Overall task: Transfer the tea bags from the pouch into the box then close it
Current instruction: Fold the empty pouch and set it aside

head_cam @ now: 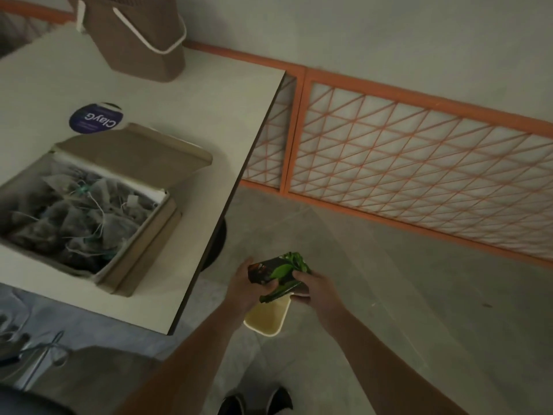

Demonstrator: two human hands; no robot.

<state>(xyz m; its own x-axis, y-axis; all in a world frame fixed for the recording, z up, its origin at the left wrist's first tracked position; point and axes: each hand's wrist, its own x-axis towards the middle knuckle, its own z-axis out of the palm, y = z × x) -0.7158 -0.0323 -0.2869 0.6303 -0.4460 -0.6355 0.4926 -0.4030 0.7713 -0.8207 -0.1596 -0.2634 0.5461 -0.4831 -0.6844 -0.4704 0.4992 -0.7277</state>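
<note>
head view: left hand (241,284) and right hand (311,284) both grasp crumpled pouch (276,272) past table (209,115) right edge; open box (131,235) near it, cut off at frame left.

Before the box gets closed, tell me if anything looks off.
The pouch is crumpled between the left hand and right hand, off the table, above a yellow bin. The box is open, its tea bags a tangled heap.

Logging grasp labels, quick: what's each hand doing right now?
Left hand: grips the pouch.
Right hand: grips the same pouch.
</note>
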